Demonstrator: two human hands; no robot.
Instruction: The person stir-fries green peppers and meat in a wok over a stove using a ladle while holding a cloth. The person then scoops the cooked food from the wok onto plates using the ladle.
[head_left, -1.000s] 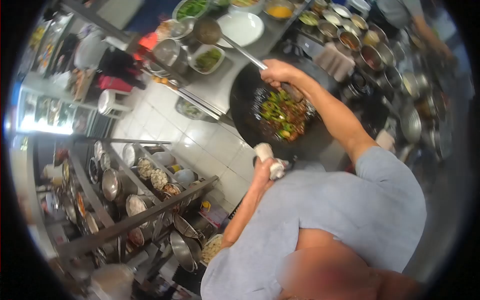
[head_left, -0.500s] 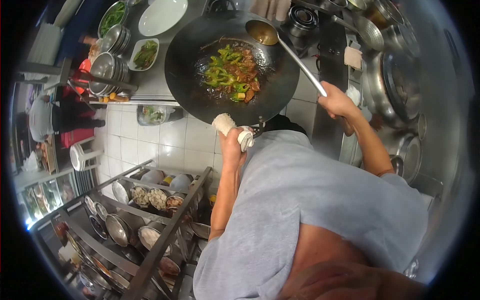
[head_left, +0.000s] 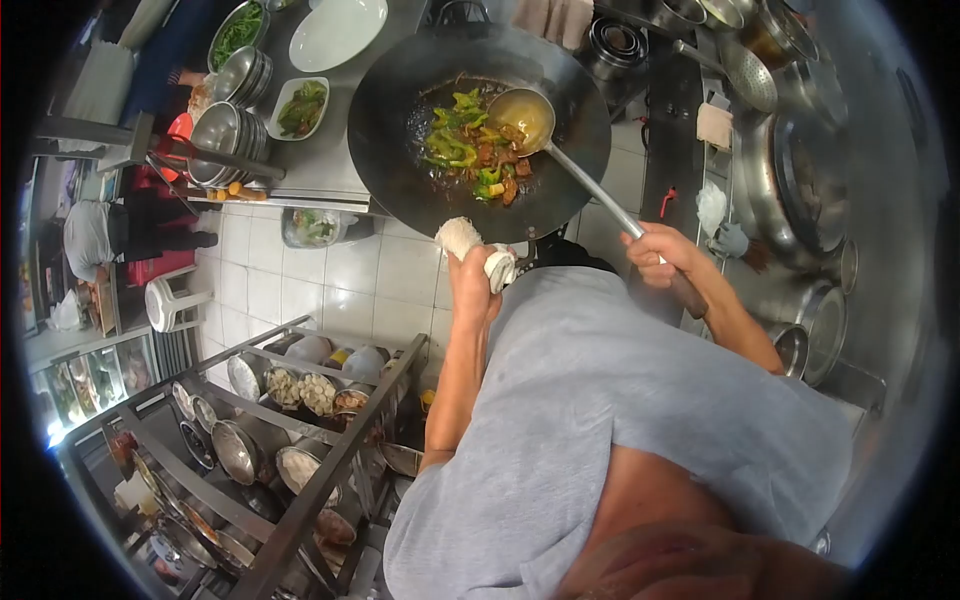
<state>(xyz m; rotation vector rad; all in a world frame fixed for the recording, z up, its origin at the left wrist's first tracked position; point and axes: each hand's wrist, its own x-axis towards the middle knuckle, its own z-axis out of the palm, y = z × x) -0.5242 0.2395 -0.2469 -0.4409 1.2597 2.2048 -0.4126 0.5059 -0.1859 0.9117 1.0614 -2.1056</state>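
Observation:
The dark wok (head_left: pixel 390 160) holds green pepper pieces (head_left: pixel 452 150) and browned meat chunks (head_left: pixel 503 172) in a glossy sauce. My right hand (head_left: pixel 662 252) is closed round the shaft of a long metal ladle (head_left: pixel 590 182), whose bowl is over the right part of the food, with yellowish liquid visible in it. At the wok's near edge, my left hand (head_left: pixel 472 282) is closed on a rolled, off-white cloth (head_left: pixel 460 238). Whether a wok handle lies inside the cloth is hidden.
Left of the wok, a counter carries a white oval plate (head_left: pixel 338 32), a square dish of greens (head_left: pixel 302 108) and stacked metal bowls (head_left: pixel 222 132). A perforated skimmer (head_left: pixel 750 78) lies right. A rack (head_left: pixel 345 430) with food containers stands lower left. Another person (head_left: pixel 92 238) is far left.
The ladle's bowl has moved down from the wok's far right side to the food. My right hand has shifted slightly toward me. My left hand keeps its hold on the cloth.

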